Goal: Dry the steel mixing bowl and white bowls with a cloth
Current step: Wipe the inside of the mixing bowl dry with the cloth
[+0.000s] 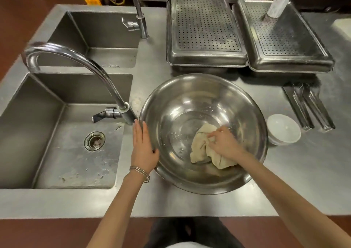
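Slippage is your main risk: the steel mixing bowl point(190, 88) sits on the table point(190, 204) just beside the sink point(24, 133), and a hard wipe could skate it sideways if your left hand point(143, 149), fingers spread flat against its outer wall, lets go. Your right hand point(224, 143) has its grip pinching the bunched cloth point(201, 149) low inside the bowl, which holds nothing else. Stacked white bowls point(284, 129) stand just right of it, seemingly empty; a wide stroke might knock them.
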The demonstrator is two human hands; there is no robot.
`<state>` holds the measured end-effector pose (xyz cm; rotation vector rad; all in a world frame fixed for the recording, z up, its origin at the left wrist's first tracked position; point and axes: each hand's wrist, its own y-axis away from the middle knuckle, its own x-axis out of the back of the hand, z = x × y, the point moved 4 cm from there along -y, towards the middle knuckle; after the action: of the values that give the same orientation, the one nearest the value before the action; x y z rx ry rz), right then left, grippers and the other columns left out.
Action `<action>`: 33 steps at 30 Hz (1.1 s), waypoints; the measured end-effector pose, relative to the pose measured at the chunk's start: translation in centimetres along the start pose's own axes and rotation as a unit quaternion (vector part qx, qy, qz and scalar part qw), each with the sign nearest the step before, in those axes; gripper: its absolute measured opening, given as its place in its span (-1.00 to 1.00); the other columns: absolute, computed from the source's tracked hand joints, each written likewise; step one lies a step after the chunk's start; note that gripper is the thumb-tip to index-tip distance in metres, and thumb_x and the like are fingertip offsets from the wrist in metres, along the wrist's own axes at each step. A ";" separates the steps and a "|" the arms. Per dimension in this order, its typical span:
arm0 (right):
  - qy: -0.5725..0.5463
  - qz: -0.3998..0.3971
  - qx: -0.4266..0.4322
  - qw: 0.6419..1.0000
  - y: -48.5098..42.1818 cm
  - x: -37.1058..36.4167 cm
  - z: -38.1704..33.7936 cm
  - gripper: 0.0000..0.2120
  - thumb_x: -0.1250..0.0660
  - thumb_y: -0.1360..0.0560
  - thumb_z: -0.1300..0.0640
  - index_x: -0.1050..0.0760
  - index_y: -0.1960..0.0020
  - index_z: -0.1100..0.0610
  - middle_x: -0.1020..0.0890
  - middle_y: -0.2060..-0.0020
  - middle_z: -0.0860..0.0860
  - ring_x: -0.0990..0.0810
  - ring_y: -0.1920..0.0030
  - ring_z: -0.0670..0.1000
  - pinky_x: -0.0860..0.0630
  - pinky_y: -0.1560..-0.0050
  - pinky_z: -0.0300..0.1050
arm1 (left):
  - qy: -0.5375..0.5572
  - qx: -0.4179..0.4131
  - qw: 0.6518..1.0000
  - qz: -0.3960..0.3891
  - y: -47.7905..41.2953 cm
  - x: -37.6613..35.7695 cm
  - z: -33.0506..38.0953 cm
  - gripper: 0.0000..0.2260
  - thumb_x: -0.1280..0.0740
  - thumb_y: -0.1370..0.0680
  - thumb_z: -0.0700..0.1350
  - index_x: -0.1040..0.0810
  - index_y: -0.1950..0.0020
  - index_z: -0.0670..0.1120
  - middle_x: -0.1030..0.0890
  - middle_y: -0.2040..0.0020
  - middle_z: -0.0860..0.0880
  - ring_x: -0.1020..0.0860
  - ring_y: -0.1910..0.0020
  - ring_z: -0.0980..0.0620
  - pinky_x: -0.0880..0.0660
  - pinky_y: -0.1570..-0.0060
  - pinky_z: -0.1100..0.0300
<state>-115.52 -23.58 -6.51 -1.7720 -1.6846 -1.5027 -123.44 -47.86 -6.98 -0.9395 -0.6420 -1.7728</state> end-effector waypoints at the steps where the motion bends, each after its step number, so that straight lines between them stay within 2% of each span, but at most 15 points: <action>1: 0.034 -0.050 -0.021 0.998 -1.0 -1.6 0.4 -0.47 -0.24 -0.49 -0.15 -0.31 -0.37 0.07 -0.30 -0.32 0.21 -0.26 -0.33 0.15 -0.15 -0.29 -0.19 | 0.025 0.022 0.999 0.007 -0.1 -0.2 0.0 -0.20 -0.31 -0.43 -0.32 0.14 -0.51 -0.18 0.25 -0.50 -0.06 0.24 -0.48 0.02 0.07 -0.29 0.41; 3: 0.064 -0.120 -0.062 0.989 -2.3 -4.1 1.0 -0.05 -0.11 -0.23 -0.55 -0.01 -0.47 -0.07 -0.05 -0.45 0.23 0.00 -0.44 0.29 -0.06 -0.38 0.19 | 0.054 0.056 0.997 0.019 -0.2 -0.4 0.1 -0.20 -0.30 -0.43 -0.35 0.15 -0.51 -0.17 0.23 -0.52 -0.06 0.14 -0.50 0.00 -0.14 -0.18 0.39; 5: 0.073 -0.094 -0.093 0.989 -3.3 -6.0 1.2 0.04 -0.11 -0.18 -0.56 0.22 -0.48 -0.15 0.17 -0.48 0.18 0.19 -0.44 0.35 0.01 -0.34 0.36 | 0.055 0.077 0.995 0.031 -0.2 -0.6 0.3 -0.21 -0.28 -0.42 -0.38 0.13 -0.50 -0.19 0.17 -0.53 -0.09 0.11 -0.51 -0.01 -0.11 -0.25 0.37; 8: 0.171 0.028 -0.053 0.983 -3.4 -6.9 -0.5 -0.21 -0.21 -0.42 -0.29 0.07 -0.49 -0.06 0.02 -0.45 0.21 0.02 -0.40 0.36 -0.13 -0.35 0.31 | 0.044 0.067 0.996 0.034 -0.4 -0.9 0.3 -0.22 -0.26 -0.40 -0.41 0.11 -0.49 -0.24 0.11 -0.52 -0.17 0.13 -0.51 -0.09 0.05 -0.45 0.18; 9: 0.191 0.029 0.003 0.981 -3.5 -7.5 -1.1 -0.28 -0.24 -0.44 -0.20 0.00 -0.48 -0.06 -0.02 -0.45 0.18 -0.04 -0.37 0.36 -0.20 -0.34 0.27 | 0.045 0.067 0.996 0.030 -0.5 -1.1 0.1 -0.22 -0.26 -0.39 -0.42 0.11 -0.49 -0.25 0.09 -0.52 -0.18 0.13 -0.51 -0.09 0.05 -0.46 0.13; 11: 0.220 -0.034 0.150 0.963 -2.8 -8.3 -2.6 -0.35 -0.32 -0.42 -0.08 -0.13 -0.44 -0.13 -0.09 -0.45 0.08 -0.11 -0.33 0.31 -0.32 -0.27 0.18 | 0.051 0.057 0.997 0.029 -0.9 -0.9 -0.4 -0.22 -0.26 -0.39 -0.43 0.10 -0.50 -0.22 0.08 -0.53 -0.15 0.12 -0.51 -0.08 0.01 -0.47 0.11; 13: 0.248 -0.100 0.255 0.929 -2.0 -8.2 -3.0 -0.44 -0.34 -0.41 -0.04 -0.26 -0.36 -0.21 -0.18 -0.40 -0.02 -0.17 -0.29 0.21 -0.35 -0.21 0.13 | 0.065 0.042 0.997 0.017 -1.6 -0.4 -0.7 -0.21 -0.25 -0.40 -0.45 0.11 -0.50 -0.17 0.11 -0.53 -0.08 0.14 -0.51 -0.05 0.00 -0.42 0.29; 15: 0.251 -0.078 0.273 0.925 -2.0 -6.1 -2.4 -0.54 -0.31 -0.43 -0.03 -0.34 -0.30 -0.24 -0.26 -0.34 -0.05 -0.23 -0.28 0.14 -0.34 -0.19 0.08 | 0.086 0.043 0.995 0.005 -2.2 0.1 -0.8 -0.21 -0.23 -0.39 -0.48 0.08 -0.51 -0.13 0.12 -0.53 -0.03 0.16 -0.50 0.00 0.09 -0.23 0.64; 17: 0.228 0.021 0.208 0.951 -3.7 -3.3 -0.4 -0.53 -0.32 -0.42 0.02 -0.35 -0.29 -0.25 -0.30 -0.30 0.01 -0.27 -0.26 0.15 -0.35 -0.20 0.06 | 0.115 0.074 0.990 0.042 -2.2 0.1 -0.8 -0.23 -0.24 -0.38 -0.49 0.01 -0.50 -0.14 0.08 -0.53 -0.04 0.07 -0.50 0.02 0.06 -0.06 0.77; 19: 0.190 0.123 0.083 0.971 -6.6 -1.0 1.9 -0.49 -0.36 -0.41 -0.01 -0.31 -0.32 -0.20 -0.28 -0.26 0.11 -0.28 -0.20 0.20 -0.36 -0.19 0.08 | 0.118 0.112 0.984 0.072 -1.9 0.0 -0.6 -0.25 -0.25 -0.40 -0.46 -0.02 -0.50 -0.14 0.00 -0.53 -0.05 -0.11 -0.46 0.03 -0.09 -0.05 0.70; 22: 0.130 0.174 -0.056 0.975 -11.3 -1.6 1.6 -0.39 -0.29 -0.47 -0.11 -0.19 -0.44 0.04 -0.23 -0.29 0.27 -0.25 -0.23 0.29 -0.27 -0.22 0.15 | 0.119 0.120 0.983 0.076 -2.0 -0.1 -0.5 -0.27 -0.22 -0.40 -0.46 -0.05 -0.50 -0.13 -0.17 -0.49 -0.08 -0.26 -0.30 0.09 -0.11 0.01 0.63; 24: 0.115 0.183 -0.065 0.974 -13.0 -3.5 -1.2 -0.39 -0.29 -0.47 -0.08 -0.18 -0.43 0.07 -0.20 -0.31 0.30 -0.20 -0.25 0.32 -0.30 -0.21 0.19 | 0.123 0.113 0.983 0.077 -2.1 -0.1 -0.6 -0.27 -0.23 -0.38 -0.48 -0.08 -0.49 -0.16 -0.22 -0.46 -0.11 -0.26 -0.27 0.08 -0.06 0.02 0.72; 26: 0.116 0.162 0.001 0.980 -13.0 -5.8 -4.6 -0.43 -0.29 -0.46 -0.04 -0.20 -0.42 -0.03 -0.16 -0.35 0.23 -0.19 -0.24 0.30 -0.32 -0.21 0.16 | 0.124 0.097 0.984 0.078 -2.0 -0.2 -0.7 -0.27 -0.22 -0.35 -0.49 -0.09 -0.49 -0.17 -0.23 -0.46 -0.13 -0.26 -0.26 0.08 -0.08 0.02 0.72; 29: 0.118 0.075 0.186 0.972 -10.2 -8.9 -7.6 -0.44 -0.32 -0.41 0.06 -0.29 -0.38 -0.09 -0.25 -0.35 0.17 -0.23 -0.24 0.26 -0.32 -0.25 0.09 | 0.116 0.099 0.985 0.080 -2.0 -0.1 -0.7 -0.26 -0.22 -0.35 -0.47 -0.09 -0.49 -0.15 -0.22 -0.47 -0.10 -0.30 -0.29 0.01 -0.18 -0.01 0.54; 33: 0.121 -0.111 0.375 0.912 -5.2 -9.9 -6.0 -0.53 -0.32 -0.39 0.08 -0.41 -0.28 -0.13 -0.35 -0.29 0.06 -0.26 -0.23 0.15 -0.36 -0.15 0.03 | 0.122 0.088 0.986 0.066 -2.5 0.1 -0.9 -0.27 -0.22 -0.37 -0.47 -0.09 -0.49 -0.13 -0.22 -0.47 -0.09 -0.27 -0.33 0.02 -0.11 -0.07 0.57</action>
<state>-120.68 -32.36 -14.08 -0.9779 -1.9964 -0.8837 -126.04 -47.65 -7.39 -0.6177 -0.5552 -1.6496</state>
